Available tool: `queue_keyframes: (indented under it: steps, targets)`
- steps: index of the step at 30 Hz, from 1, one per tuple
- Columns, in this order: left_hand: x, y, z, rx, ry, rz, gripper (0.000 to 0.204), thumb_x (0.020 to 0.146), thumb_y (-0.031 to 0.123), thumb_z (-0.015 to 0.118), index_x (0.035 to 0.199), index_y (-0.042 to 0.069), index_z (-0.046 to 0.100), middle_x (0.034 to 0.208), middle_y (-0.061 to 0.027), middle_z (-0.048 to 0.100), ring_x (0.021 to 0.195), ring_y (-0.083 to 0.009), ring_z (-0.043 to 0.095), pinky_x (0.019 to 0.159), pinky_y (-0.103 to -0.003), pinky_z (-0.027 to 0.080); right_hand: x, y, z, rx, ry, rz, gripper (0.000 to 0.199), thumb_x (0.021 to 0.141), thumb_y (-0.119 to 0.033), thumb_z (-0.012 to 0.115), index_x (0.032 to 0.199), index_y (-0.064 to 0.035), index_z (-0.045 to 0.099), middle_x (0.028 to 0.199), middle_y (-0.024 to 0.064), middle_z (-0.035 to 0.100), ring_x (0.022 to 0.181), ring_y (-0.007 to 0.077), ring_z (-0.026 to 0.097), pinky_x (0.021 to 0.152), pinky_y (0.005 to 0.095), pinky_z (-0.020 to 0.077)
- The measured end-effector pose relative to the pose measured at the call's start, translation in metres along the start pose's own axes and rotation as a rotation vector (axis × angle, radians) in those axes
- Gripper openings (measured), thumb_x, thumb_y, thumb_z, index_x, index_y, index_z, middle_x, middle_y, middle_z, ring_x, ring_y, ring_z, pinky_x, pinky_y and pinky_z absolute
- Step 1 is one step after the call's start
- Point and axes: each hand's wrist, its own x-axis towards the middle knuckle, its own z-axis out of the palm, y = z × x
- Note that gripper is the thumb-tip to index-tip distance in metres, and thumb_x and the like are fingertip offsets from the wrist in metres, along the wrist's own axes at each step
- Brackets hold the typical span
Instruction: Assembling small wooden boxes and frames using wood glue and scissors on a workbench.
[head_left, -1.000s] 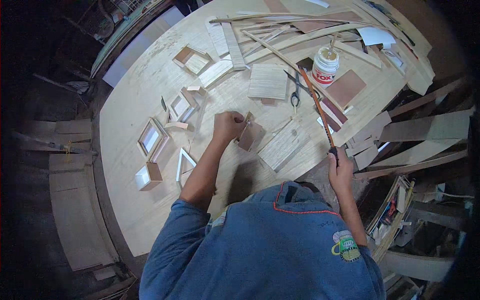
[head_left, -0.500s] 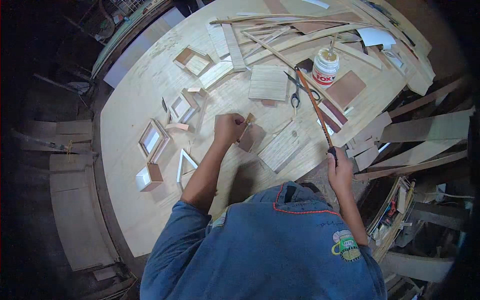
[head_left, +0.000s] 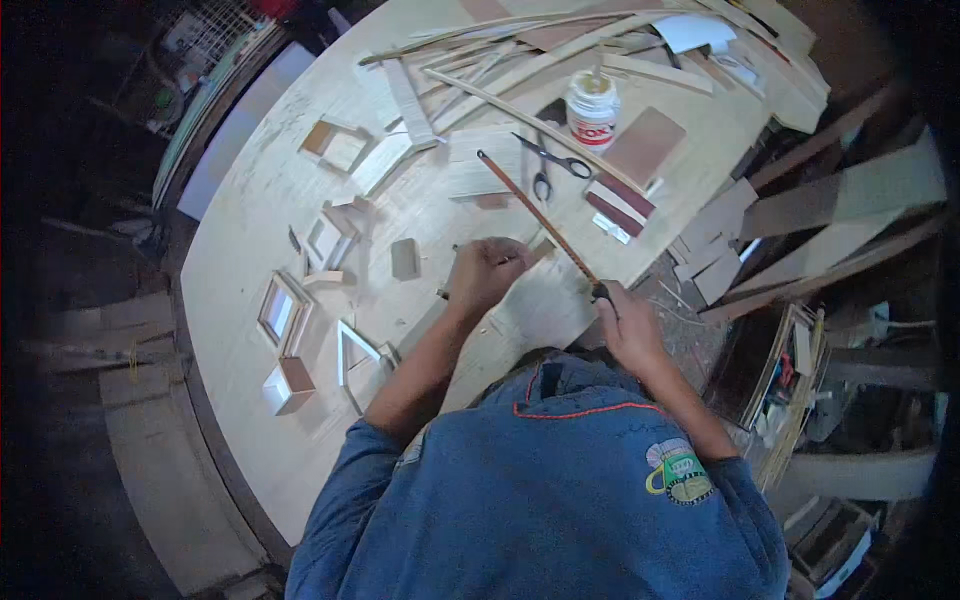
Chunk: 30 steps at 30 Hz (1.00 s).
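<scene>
My left hand (head_left: 487, 277) is closed, pinching a short wooden strip (head_left: 541, 250) that sticks out beyond its fingertips. Beneath it lies a flat pale wooden board (head_left: 548, 308) near the table's front edge. Wrapped around the dark grip of a narrow, toothed hacksaw blade (head_left: 535, 212) is my right hand (head_left: 630, 325). The blade slants up and leftward, close to the strip; whether it touches the strip I cannot tell. To the left of my left hand, a small brownish rectangular piece (head_left: 405, 260) rests on the table.
Small wooden hexagonal frames (head_left: 283, 312) and an open wooden box (head_left: 335, 146) stand at the left. Farther back are black scissors (head_left: 552, 160), an open white glue jar (head_left: 593, 108) and long wood strips (head_left: 520, 100). Thin wooden sheets (head_left: 850, 210) stick out at the right.
My right hand has brought the blade leftward, close to my left hand. My left hand has shifted rightward over the board with the strip. The small rectangular piece now lies apart from it. The view has turned.
</scene>
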Motion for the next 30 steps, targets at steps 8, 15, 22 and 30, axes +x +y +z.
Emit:
queue_keyframes:
  steps: [8,15,22,30]
  targets:
    - [0.002,-0.017,0.048,0.249,0.037,0.051,0.019,0.070,0.016,0.065,0.085,0.008,0.072,0.080,-0.0128,0.068,0.072,-0.0288,0.066,0.068,-0.037,0.052,-0.023,0.009,0.015,-0.135,-0.209,0.169,0.026,0.090,-0.017,0.050,0.111,-0.0023,0.048,0.067,0.0253,0.059,0.064,0.0446,0.059,0.056,0.0526,0.0454]
    - [-0.009,-0.013,0.057,0.339,0.159,0.110,0.017,0.070,0.019,0.068,0.084,0.009,0.071,0.082,-0.0096,0.067,0.077,-0.0296,0.063,0.073,-0.040,0.049,-0.025,0.009,0.019,-0.338,-0.369,0.225,0.030,0.091,-0.023,0.045,0.115,-0.0038,0.046,0.067,0.0218,0.062,0.064,0.0423,0.062,0.059,0.0559,0.0470]
    - [-0.017,-0.013,0.061,0.428,0.233,0.225,0.015,0.072,0.020,0.068,0.084,0.012,0.071,0.084,-0.0080,0.066,0.085,-0.0295,0.059,0.076,-0.041,0.045,-0.024,0.006,0.020,-0.410,-0.413,0.247,0.025,0.092,-0.023,0.039,0.107,-0.0037,0.046,0.072,0.0235,0.063,0.068,0.0427,0.063,0.062,0.0554,0.0479]
    - [-0.026,-0.023,0.066,0.495,0.274,0.456,0.016,0.072,0.021,0.069,0.085,0.011,0.070,0.088,-0.0057,0.062,0.087,-0.0287,0.057,0.073,-0.043,0.043,-0.032,0.002,0.022,-0.419,-0.365,0.197,0.025,0.092,-0.023,0.040,0.104,-0.0032,0.046,0.074,0.0244,0.064,0.070,0.0431,0.063,0.065,0.0561,0.0474]
